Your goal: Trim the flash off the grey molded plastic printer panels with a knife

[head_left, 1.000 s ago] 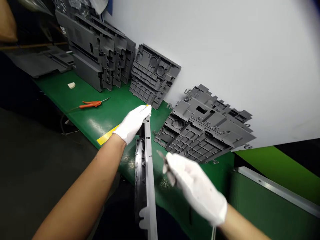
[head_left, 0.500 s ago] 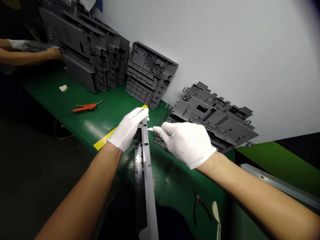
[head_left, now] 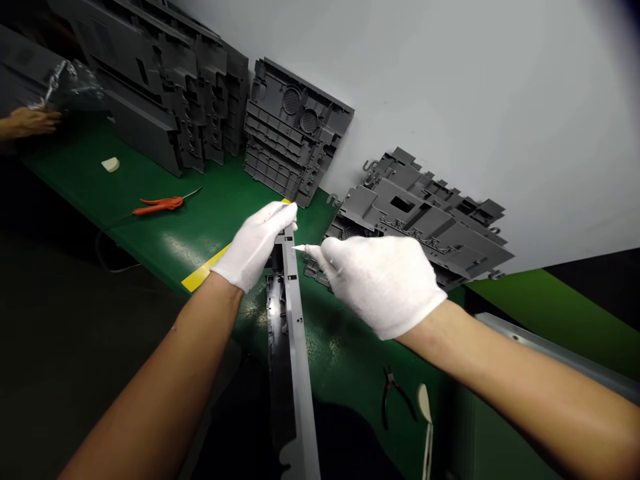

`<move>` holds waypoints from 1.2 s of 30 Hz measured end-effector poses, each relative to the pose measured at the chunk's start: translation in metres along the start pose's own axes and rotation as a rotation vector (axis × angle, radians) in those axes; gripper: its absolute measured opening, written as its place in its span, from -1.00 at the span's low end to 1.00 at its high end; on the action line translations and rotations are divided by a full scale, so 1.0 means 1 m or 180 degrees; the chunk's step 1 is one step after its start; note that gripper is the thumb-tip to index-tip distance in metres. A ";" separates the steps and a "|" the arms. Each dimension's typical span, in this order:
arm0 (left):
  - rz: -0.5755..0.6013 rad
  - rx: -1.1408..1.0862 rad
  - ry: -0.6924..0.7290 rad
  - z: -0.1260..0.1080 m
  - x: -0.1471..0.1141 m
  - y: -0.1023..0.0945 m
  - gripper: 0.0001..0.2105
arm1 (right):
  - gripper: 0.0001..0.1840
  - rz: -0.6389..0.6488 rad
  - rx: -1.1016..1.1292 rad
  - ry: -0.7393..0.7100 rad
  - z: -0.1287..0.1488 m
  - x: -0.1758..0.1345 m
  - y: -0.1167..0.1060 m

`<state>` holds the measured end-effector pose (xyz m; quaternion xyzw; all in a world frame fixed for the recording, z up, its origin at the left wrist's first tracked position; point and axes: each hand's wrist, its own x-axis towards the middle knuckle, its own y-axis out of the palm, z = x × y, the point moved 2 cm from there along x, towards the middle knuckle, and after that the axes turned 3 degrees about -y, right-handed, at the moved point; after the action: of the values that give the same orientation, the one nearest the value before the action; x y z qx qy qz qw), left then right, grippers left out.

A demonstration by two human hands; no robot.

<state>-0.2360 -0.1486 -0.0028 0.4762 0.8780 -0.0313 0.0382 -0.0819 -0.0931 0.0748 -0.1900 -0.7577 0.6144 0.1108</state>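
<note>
My left hand (head_left: 257, 247) grips the far end of the grey panel (head_left: 301, 353), which stands narrow side up in front of me, partly over the desk (head_left: 345, 373). My right hand (head_left: 383, 280) is closed around a small pointed blade (head_left: 299, 248), its tip at the panel's far edge (whether it actually touches, I can't tell). To do this well, I think I need a firm left hold, since a panel on edge could easily rock under the tip. A shallow angle and light pressure should spare the surface from scratches. My left fingers sit close to the point, so any stroke ought to run away from them.
</note>
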 end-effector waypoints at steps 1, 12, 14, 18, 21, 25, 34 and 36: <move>0.0001 0.0006 -0.0003 0.000 0.000 0.001 -0.71 | -0.35 0.0009 -0.0008 -0.0005 -0.001 0.000 0.000; 0.0032 0.0032 0.0033 0.001 0.002 0.002 -0.70 | -0.37 0.0004 -0.0028 -0.0060 -0.003 -0.001 0.000; 0.0034 0.0027 0.0031 0.000 0.002 0.002 -0.71 | -0.38 0.0035 -0.0003 -0.0043 -0.003 -0.001 0.000; 0.0032 0.0034 -0.0001 -0.001 0.001 0.003 -0.70 | -0.40 0.0070 -0.0021 -0.0031 -0.003 -0.002 0.000; 0.0024 0.0103 0.0017 -0.002 0.000 0.003 -0.70 | -0.39 0.0082 -0.0016 -0.0013 -0.003 -0.002 0.001; 0.0043 0.0090 0.0014 -0.002 0.000 0.003 -0.69 | -0.38 0.0001 0.0027 -0.0034 -0.003 -0.003 0.001; 0.0031 0.0151 0.0025 -0.005 -0.001 0.004 -0.70 | -0.39 0.0040 0.0008 -0.0017 -0.003 -0.004 0.002; 0.0007 0.0159 0.0009 -0.006 -0.001 0.004 -0.71 | -0.38 0.0019 0.0007 -0.0010 -0.003 -0.004 0.003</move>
<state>-0.2322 -0.1466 0.0036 0.4780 0.8764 -0.0525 0.0252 -0.0768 -0.0917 0.0733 -0.1912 -0.7567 0.6158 0.1079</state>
